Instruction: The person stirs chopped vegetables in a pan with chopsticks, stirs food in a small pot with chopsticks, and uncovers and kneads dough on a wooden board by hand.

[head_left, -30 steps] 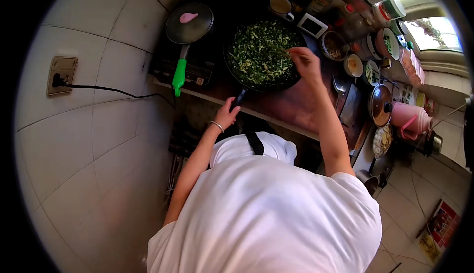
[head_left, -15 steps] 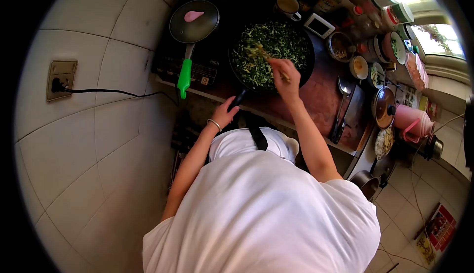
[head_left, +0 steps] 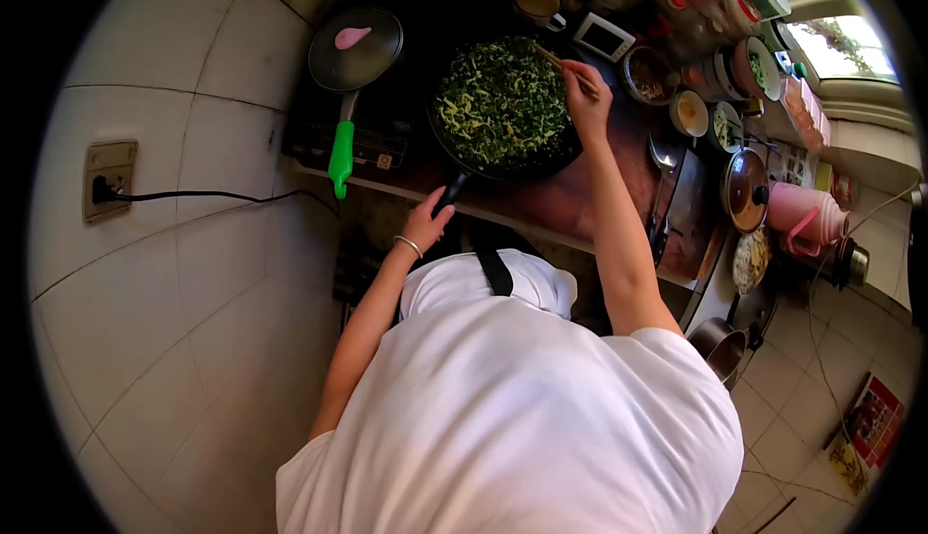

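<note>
Where a clump hung lifted half a second ago, chopped green-and-yellow vegetables [head_left: 498, 114] now lie across the round black pan [head_left: 547, 159], seemingly further mixed; the right hand [head_left: 588, 101], its grip closed on wooden chopsticks [head_left: 552, 57], has shifted far-right, and the left [head_left: 425, 223] encircles the black handle [head_left: 450, 193].

Chopped greens [head_left: 498, 114] hide the tips of the chopsticks [head_left: 554, 59]; the left grip [head_left: 427, 223] covers part of the pan handle [head_left: 455, 187]. Print on the red leaflet [head_left: 877, 420] is too small to read.
</note>
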`<state>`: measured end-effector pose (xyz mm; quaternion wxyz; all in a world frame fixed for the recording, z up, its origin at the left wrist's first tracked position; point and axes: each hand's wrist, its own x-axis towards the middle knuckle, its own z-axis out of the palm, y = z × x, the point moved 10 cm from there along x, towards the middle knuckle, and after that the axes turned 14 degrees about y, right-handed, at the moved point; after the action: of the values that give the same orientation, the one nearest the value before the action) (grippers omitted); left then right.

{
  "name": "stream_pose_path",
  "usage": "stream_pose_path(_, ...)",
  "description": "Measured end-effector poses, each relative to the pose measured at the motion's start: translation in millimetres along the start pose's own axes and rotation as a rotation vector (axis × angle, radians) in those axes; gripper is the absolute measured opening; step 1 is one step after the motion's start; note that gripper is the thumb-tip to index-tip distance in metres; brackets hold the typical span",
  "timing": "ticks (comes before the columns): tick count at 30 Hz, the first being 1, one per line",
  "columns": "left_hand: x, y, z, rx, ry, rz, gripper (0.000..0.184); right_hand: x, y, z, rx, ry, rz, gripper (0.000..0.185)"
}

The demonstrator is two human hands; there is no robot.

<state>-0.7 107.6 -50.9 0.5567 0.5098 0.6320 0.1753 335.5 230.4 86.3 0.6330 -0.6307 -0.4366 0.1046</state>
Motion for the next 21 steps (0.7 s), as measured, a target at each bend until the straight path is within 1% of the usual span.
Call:
stream_pose_path(2, 1, 1, 1, -0.041, -0.021, 0.008, 0.052, -20, 16, 16, 0.023, -0.026, -0.005, 0.010)
stream_pose_path(4, 1, 2, 1, -0.036, -0.027, -0.011, 0.052, -66, -17, 33, 0.057, -0.221, -0.095, 0.012)
stream_pose_path(6, 2, -1, 1, -0.018, -0.008, -0.012, 0.052, -88, -47, 31, 0.011, -0.360, -0.118, 0.014)
stream_pose_path(8, 2, -1, 1, -0.012, -0.004, -0.005, 0.051, -100, -74, 23, -0.032, -0.365, -0.070, 0.017)
stream_pose_path(10, 0, 5, -1, -0.005, 0.005, 0.008, 0.051, -112, -100, 21, 0.022, -0.291, -0.114, 0.021)
stream_pose_path(11, -1, 8, -2, 0.006, 0.010, 0.003, 0.051, -122, -103, 28, 0.035, -0.313, -0.095, 0.024)
stream_pose_path(12, -2, 9, -3, 0.017, 0.013, -0.003, 0.050, -133, -100, 37, 0.061, -0.345, -0.036, 0.022)
stream_pose_path(14, -1, 6, -3, 0.011, 0.018, -0.006, 0.050, -136, -76, 39, -0.012, -0.292, -0.168, 0.022)
stream_pose_path(16, 0, 1, -1, 0.002, 0.016, -0.001, 0.050, -107, -47, 19, 0.037, -0.169, -0.194, 0.019)
stream_pose_path(17, 4, -2, -1, -0.010, 0.026, 0.006, 0.052, -89, -40, 6, -0.001, -0.078, -0.223, 0.016)
stream_pose_path(18, 4, -5, -2, -0.021, 0.036, 0.008, 0.053, -71, -20, -6, -0.058, -0.020, -0.140, 0.012)
stream_pose_path(19, 3, -4, -2, -0.021, 0.030, 0.012, 0.053, -56, -4, -15, 0.009, 0.006, 0.062, 0.010)
stream_pose_path(21, 3, -4, -2, -0.003, 0.026, -0.007, 0.055, -27, -7, -27, 0.004, 0.006, 0.075, 0.011)
